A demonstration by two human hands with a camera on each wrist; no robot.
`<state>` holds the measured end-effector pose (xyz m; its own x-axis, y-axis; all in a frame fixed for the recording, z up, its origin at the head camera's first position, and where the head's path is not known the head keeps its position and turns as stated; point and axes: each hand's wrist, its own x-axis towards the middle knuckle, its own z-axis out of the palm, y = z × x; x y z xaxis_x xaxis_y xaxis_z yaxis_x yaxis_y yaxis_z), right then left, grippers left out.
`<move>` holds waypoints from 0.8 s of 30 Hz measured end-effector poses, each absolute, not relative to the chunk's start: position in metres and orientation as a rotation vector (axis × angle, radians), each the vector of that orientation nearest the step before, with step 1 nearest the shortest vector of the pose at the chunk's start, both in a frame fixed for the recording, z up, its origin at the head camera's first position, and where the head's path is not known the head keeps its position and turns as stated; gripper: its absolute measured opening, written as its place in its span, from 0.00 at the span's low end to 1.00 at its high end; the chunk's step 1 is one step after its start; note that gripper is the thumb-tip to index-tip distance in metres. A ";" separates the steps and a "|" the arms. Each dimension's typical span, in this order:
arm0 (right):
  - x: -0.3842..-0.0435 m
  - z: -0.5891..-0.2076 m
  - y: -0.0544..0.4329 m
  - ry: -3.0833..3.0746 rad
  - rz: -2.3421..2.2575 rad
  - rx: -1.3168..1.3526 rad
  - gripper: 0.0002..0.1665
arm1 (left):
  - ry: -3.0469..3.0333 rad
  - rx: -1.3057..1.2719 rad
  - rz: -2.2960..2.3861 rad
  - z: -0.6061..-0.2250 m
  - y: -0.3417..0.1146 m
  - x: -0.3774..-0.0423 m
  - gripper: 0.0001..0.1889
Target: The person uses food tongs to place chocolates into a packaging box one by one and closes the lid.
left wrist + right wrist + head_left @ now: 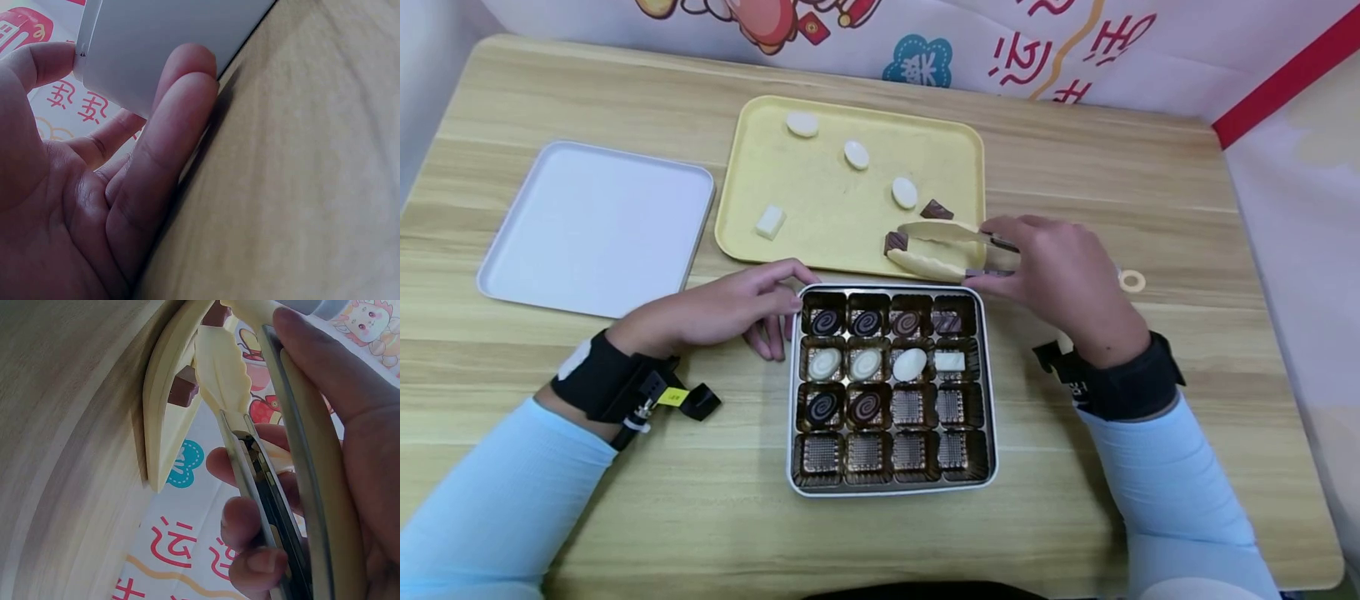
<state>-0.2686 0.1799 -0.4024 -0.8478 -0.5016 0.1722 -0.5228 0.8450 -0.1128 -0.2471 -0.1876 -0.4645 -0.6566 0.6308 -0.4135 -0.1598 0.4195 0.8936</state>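
My right hand (pixel 1063 267) grips a pair of cream tongs (pixel 934 265) over the near right of the yellow tray (pixel 850 257). A square brown chocolate (pixel 896 242) lies between the tong tips. Just beyond them sits another brown chocolate (pixel 936 210). My left hand (pixel 730 308) rests at the far left corner of the chocolate box (pixel 793 400), its thumb at the rim and its fingers along the wall. Dark swirled, white oval and rectangular chocolates fill the two far rows. Two dark swirled chocolates (pixel 846 407) occupy the third row's left cups; the other cups in the box are bare.
White oval chocolates (pixel 856 155) and a white rectangular chocolate (pixel 771 222) are spread over the yellow tray. To the left lies a white tray (pixel 595 225). A small cream ring (pixel 1132 281) shows beyond my right wrist. A printed sheet (pixel 977 50) borders the table's far edge.
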 end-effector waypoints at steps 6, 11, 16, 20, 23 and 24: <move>-0.269 -0.401 0.181 -2.907 0.247 0.778 0.37 | 1.916 0.401 1.309 -0.464 -0.187 -0.248 0.23; -0.269 -0.401 0.180 -2.959 0.235 0.734 0.41 | 1.916 0.399 1.307 -0.464 -0.187 -0.248 0.23; -0.268 -0.397 0.179 -3.006 0.209 0.680 0.39 | 1.910 0.411 1.324 -0.465 -0.186 -0.248 0.23; -0.265 -0.392 0.180 -2.963 0.219 0.653 0.36 | 1.907 0.413 1.328 -0.466 -0.186 -0.248 0.23; -0.261 -0.388 0.182 -2.904 0.283 0.623 0.35 | 1.913 0.400 1.312 -0.466 -0.186 -0.248 0.22; -0.258 -0.387 0.183 -2.886 0.307 0.611 0.34 | 1.915 0.396 1.304 -0.466 -0.186 -0.249 0.22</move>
<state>-0.2576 0.1827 -0.3870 -0.9005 -0.3796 0.2122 -0.4158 0.8946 -0.1640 -0.2488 -0.1858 -0.4660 -0.6543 0.6286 -0.4204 -0.1609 0.4274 0.8896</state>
